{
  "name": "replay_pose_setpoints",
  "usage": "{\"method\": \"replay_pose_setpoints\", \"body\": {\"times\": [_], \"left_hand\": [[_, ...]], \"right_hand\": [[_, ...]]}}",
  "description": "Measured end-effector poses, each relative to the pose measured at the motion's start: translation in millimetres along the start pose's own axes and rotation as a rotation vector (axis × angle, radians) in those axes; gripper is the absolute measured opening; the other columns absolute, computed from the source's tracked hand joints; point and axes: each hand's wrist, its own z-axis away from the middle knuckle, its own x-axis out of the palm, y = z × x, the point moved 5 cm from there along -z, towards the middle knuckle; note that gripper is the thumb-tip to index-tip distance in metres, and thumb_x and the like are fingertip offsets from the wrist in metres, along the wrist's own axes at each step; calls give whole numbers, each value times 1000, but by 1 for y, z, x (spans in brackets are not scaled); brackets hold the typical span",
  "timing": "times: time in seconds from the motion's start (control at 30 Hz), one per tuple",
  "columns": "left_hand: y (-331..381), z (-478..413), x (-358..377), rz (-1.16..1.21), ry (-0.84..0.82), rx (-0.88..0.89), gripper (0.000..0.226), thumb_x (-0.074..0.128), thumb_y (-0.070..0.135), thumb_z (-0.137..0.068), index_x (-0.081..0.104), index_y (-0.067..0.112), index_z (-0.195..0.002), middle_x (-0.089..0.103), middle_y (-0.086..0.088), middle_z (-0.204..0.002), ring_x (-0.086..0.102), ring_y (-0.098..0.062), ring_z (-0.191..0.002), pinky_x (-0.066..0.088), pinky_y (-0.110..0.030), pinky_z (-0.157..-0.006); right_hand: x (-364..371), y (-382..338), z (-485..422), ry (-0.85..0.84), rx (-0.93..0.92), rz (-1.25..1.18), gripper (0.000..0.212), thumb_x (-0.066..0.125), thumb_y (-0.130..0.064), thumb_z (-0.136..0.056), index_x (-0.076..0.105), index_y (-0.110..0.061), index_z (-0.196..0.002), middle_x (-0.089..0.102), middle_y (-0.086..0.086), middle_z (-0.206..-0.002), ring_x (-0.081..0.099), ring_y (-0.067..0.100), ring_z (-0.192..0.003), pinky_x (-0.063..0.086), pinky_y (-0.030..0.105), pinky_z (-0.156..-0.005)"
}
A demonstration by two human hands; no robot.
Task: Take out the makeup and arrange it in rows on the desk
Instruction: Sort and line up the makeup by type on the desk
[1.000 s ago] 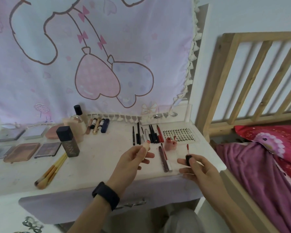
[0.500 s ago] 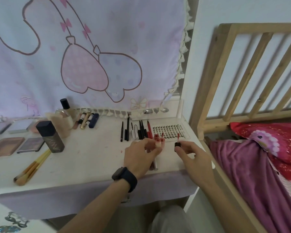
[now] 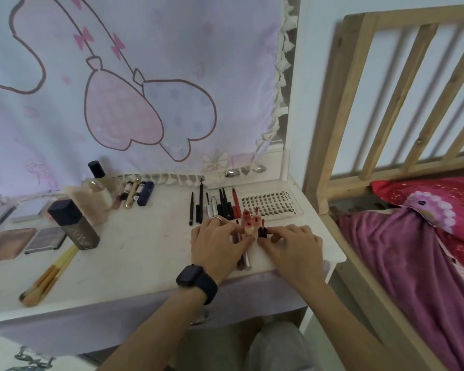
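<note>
Left hand (image 3: 217,243) pinches peach tube (image 3: 249,230), right hand (image 3: 292,245) pinches black-capped tube (image 3: 262,232), frame centre. Likely light, rigid, tippy; grip mid-barrel.

You have open desk (image 3: 145,253) at centre. A tall dark bottle (image 3: 74,224) and brushes (image 3: 48,274) block the left; a pencil row (image 3: 214,207) and lash tray (image 3: 271,206) crowd the back right.

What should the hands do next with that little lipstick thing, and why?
Probably slip the wand back into the pink tube and close it. The left hand pinches the tube; the right hand pinches the black cap, its red wand pointing up, beside the tube. Closed, it could join the other pink tubes just behind.
</note>
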Motion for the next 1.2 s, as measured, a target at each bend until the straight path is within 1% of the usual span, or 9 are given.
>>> {"method": "replay_pose_setpoints", "body": {"times": [0.27, 0.5, 0.67, 0.77, 0.83, 0.93, 1.07, 1.13, 1.2], "left_hand": [[1, -3, 4, -47, -23, 13, 38, 53, 66, -89, 72, 35, -102, 50, 17, -97, 47, -10, -107, 30, -31, -96], [-2, -5, 1, -42, -33, -5, 40, 58, 66, -85, 70, 37, -109, 56, 13, -104, 48, -11, -110, 31, -33, -99], [-17, -4, -19, 49, -1, -13, 34, 64, 66, -80, 64, 40, -103, 55, 20, -91, 47, -5, -98, 28, -29, -88], [-45, -7, -33, 106, 19, -54, 19, 65, 53, -85, 63, 43, -101, 56, 22, -90, 51, -6, -95, 40, -34, -91], [-71, -14, -45, 120, 74, -102, 14, 64, 45, -89, 64, 42, -102, 59, 20, -96, 54, -11, -98, 45, -39, -91], [-110, -32, -63, 44, 109, -204, 26, 61, 37, -93, 62, 33, -119, 59, 3, -120, 51, -23, -118, 43, -40, -97], [-155, -59, -67, -254, -5, -286, 49, 48, 39, -99, 43, 24, -146, 39, -11, -152, 32, -32, -140, 34, -45, -109], [-170, -71, -62, -369, -57, -264, 55, 40, 43, -101, 34, 24, -152, 27, -10, -160, 22, -31, -147, 26, -45, -117], [-182, -81, -57, -464, -78, -210, 57, 31, 43, -102, 27, 23, -155, 15, -5, -165, 10, -27, -152, 11, -45, -123]], "right_hand": [[2, -1, -4, -63, 50, 35, 32, 59, -64, -87, 74, -42, -104, 70, -16, -96, 51, 14, -100, 25, 32, -81], [-1, 0, -4, -107, 54, 17, 38, 58, -67, -87, 72, -41, -112, 68, -17, -99, 44, 8, -93, 26, 30, -82], [-6, 7, 2, -90, 3, -50, 31, 67, -47, -88, 70, -33, -115, 68, -15, -104, 53, 11, -101, 39, 34, -91], [0, 14, 10, -55, -22, 52, 33, 56, -44, -90, 69, -25, -115, 67, -7, -113, 55, 16, -105, 44, 36, -94], [6, 14, 19, 18, -72, 149, 42, 44, -44, -89, 70, -20, -112, 69, -1, -112, 59, 20, -102, 49, 39, -90], [12, 8, 34, 140, -100, 172, 44, 41, -38, -93, 72, -13, -112, 71, 7, -114, 63, 25, -105, 51, 45, -92], [20, 8, 39, 132, -91, 255, 50, 37, -38, -96, 69, -13, -126, 66, 7, -132, 58, 26, -128, 37, 49, -112], [21, 8, 39, 120, -87, 260, 48, 39, -37, -97, 66, -15, -131, 62, 6, -137, 53, 25, -134, 32, 49, -115], [21, 7, 40, 116, -86, 260, 47, 42, -37, -97, 64, -17, -133, 61, 5, -139, 51, 24, -136, 30, 49, -117]]}}
